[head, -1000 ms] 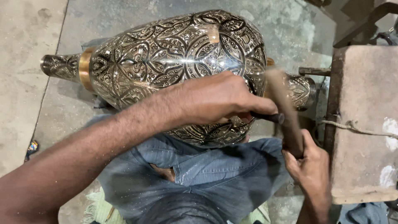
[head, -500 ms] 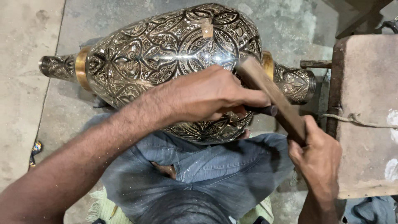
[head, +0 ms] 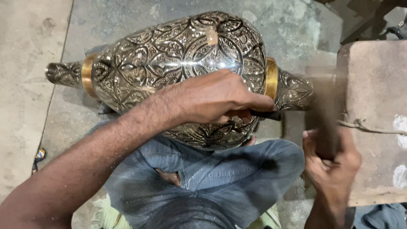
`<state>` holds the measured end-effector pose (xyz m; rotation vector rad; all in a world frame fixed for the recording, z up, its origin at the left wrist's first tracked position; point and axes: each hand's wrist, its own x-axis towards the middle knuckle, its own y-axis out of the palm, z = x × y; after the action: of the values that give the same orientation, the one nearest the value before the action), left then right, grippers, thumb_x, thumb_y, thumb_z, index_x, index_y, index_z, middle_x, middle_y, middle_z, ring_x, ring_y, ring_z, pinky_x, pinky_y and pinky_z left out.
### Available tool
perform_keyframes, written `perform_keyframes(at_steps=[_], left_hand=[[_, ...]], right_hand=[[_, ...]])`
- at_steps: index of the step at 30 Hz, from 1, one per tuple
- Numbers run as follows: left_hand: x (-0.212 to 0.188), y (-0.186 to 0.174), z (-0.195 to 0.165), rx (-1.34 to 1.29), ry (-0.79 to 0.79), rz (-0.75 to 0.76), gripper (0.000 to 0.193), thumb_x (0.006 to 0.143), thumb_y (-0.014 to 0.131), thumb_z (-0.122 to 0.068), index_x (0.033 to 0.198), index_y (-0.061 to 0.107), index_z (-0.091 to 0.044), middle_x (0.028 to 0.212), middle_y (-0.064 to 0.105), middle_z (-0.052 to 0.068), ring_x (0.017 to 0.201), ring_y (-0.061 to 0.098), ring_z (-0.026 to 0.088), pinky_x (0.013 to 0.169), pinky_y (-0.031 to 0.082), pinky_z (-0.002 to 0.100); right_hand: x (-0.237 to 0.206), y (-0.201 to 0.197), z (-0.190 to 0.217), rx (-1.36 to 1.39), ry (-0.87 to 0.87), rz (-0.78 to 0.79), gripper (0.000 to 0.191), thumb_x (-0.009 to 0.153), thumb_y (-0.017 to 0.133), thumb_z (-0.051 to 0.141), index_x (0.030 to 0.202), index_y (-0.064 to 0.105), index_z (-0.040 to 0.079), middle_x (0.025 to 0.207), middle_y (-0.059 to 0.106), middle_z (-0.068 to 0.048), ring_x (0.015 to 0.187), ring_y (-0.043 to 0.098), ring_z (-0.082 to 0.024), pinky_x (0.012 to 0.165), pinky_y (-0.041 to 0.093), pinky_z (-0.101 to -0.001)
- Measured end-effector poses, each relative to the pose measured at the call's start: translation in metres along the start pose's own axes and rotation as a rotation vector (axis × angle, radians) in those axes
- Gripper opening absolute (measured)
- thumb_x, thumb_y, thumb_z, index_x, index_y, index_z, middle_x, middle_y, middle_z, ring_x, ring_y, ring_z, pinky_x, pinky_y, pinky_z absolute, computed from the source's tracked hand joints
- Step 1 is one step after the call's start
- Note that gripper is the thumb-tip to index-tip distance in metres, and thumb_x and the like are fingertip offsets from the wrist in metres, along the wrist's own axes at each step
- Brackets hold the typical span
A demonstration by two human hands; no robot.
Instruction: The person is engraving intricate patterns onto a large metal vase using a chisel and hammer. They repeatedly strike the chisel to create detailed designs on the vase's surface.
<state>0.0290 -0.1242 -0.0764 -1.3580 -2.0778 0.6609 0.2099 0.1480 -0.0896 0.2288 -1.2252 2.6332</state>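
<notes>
Silver-toned and densely engraved with floral patterns, a large metal vase (head: 178, 76) lay on its side across the lap of a seated person in torn blue jeans (head: 203, 182), its two brass bands (head: 88, 74) showing near the narrow neck at left and the flared foot at right. The left hand (head: 216, 99) rested on the vase's belly, fingers curled tight around a dark chisel (head: 265, 114) whose tip pointed toward the foot. The right hand (head: 333, 165), blurred with motion, gripped a wooden mallet (head: 324, 114) held upright just beside a worn wooden block (head: 373, 106). Grey concrete floor (head: 29, 85) spread beneath the work.
</notes>
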Motion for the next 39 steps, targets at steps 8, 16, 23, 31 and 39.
perform_keyframes(at_steps=[8,16,23,31,39], left_hand=[[0.003,-0.003,0.004,-0.032,0.012,0.042,0.048,0.09,0.073,-0.009,0.136,0.063,-0.022,0.091,0.08,0.007,0.073,0.077,0.011,0.062,0.067,0.027],[0.007,-0.008,0.006,-0.052,0.008,0.117,0.033,0.099,0.067,-0.012,0.131,0.066,-0.02,0.091,0.079,0.006,0.071,0.076,0.01,0.058,0.064,0.026],[0.008,-0.008,0.009,-0.062,0.107,0.068,0.044,0.09,0.07,-0.007,0.132,0.065,-0.019,0.09,0.079,0.005,0.072,0.076,0.011,0.057,0.065,0.028],[0.01,-0.007,0.013,-0.035,0.04,0.138,0.047,0.094,0.068,-0.008,0.137,0.062,-0.025,0.087,0.078,0.003,0.064,0.074,0.009,0.05,0.063,0.028],[0.01,-0.008,0.017,-0.037,0.114,0.112,0.044,0.095,0.066,-0.012,0.138,0.061,-0.024,0.089,0.079,0.004,0.065,0.074,0.009,0.051,0.063,0.028]], right_hand=[[0.009,0.003,0.034,0.673,0.009,-0.173,0.023,0.083,0.074,0.001,0.099,0.06,0.009,0.087,0.064,-0.002,0.07,0.063,-0.008,0.057,0.053,-0.0222],[-0.008,0.008,0.016,0.205,0.124,-0.064,0.016,0.098,0.074,-0.004,0.101,0.06,0.003,0.081,0.064,-0.005,0.068,0.058,-0.008,0.059,0.044,-0.0215],[-0.002,0.02,0.03,0.691,0.019,-0.291,0.017,0.085,0.071,0.002,0.094,0.062,0.012,0.085,0.065,0.002,0.068,0.062,-0.006,0.055,0.05,-0.0208],[-0.018,0.006,-0.012,0.16,0.116,-0.074,0.023,0.086,0.069,-0.005,0.107,0.063,0.003,0.079,0.062,-0.005,0.062,0.058,-0.008,0.055,0.046,-0.0233],[-0.051,-0.019,-0.057,-0.203,0.09,-0.113,0.015,0.094,0.069,0.0,0.108,0.065,-0.002,0.081,0.062,-0.006,0.071,0.058,-0.008,0.068,0.048,-0.0233]])
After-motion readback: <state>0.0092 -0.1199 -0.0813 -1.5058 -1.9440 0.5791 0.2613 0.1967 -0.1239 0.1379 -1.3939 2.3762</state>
